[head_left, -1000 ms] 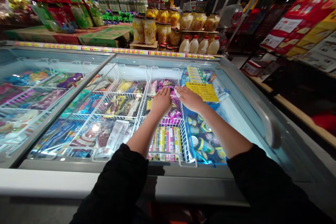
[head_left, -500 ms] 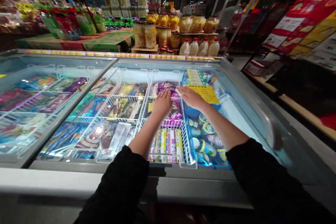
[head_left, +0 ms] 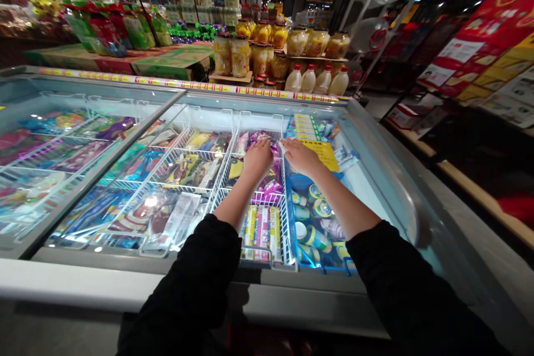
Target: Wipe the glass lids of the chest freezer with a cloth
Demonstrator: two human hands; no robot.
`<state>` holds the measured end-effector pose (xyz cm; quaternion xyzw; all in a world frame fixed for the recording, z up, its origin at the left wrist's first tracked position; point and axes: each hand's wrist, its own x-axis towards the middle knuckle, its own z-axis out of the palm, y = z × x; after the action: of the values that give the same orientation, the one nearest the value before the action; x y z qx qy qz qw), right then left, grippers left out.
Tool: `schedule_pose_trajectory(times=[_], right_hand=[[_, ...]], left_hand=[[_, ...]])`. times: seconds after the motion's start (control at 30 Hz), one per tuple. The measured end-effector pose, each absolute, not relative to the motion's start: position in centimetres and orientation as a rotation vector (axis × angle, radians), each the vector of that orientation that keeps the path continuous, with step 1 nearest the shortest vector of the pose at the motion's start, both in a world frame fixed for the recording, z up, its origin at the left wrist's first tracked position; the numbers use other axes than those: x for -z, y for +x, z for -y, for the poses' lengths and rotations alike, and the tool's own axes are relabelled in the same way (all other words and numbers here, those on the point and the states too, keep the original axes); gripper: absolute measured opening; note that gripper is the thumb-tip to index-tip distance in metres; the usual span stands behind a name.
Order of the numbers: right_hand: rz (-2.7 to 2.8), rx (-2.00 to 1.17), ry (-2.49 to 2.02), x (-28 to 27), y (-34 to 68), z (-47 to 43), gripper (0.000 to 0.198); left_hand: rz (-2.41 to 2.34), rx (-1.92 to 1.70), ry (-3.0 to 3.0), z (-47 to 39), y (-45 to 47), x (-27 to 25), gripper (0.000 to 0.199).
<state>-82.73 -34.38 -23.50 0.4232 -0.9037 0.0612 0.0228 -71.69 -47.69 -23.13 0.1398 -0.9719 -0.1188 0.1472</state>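
Note:
Both my arms stretch out over a chest freezer (head_left: pixel 117 273) filled with packaged frozen goods. My left hand (head_left: pixel 258 157), palm down with its fingers stretched forward, is above purple packets (head_left: pixel 272 182) in a white wire basket (head_left: pixel 285 227). Beside it, a short gap away, my right hand (head_left: pixel 301 157) is held the same way, near a yellow sign (head_left: pixel 327 154). Neither hand visibly holds anything. Whether the palms touch a glass lid or hover cannot be made out. Round tubs (head_left: pixel 319 238) lie below my right forearm, and wrapped bars (head_left: pixel 262 231) below the left.
Behind the freezer stand jars of yellow fruit (head_left: pixel 240 55) and white bottles with red caps (head_left: pixel 308 79). Green and red bottles (head_left: pixel 106 33) are at the back left. A grey metal bar (head_left: pixel 112 169) crosses the freezer. Red boxes (head_left: pixel 471 39) are stacked at the right.
The view has shifted slightly, so the freezer baskets appear a little further left. Both hands keep nearly the same pose, with the fingers bent slightly more.

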Motion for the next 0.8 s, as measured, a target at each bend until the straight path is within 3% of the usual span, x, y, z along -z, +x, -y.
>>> schedule_pose_trajectory(times=[0.37,0.63,0.8], right_hand=[[2.834,-0.285,1.171,23.1,-85.1,32.9,0.058],[2.740,-0.430,1.457,23.7,-87.0,37.5,0.060],[2.826,-0.436,1.205,23.1,-90.2,36.5,0.058]], left_hand=[[2.826,0.266,0.414,47.6,-72.2,24.3,0.057],[2.798,0.273,0.386,47.6,-72.0,24.1,0.054],[2.814,0.284,0.382,47.7,-71.9,24.1,0.054]])
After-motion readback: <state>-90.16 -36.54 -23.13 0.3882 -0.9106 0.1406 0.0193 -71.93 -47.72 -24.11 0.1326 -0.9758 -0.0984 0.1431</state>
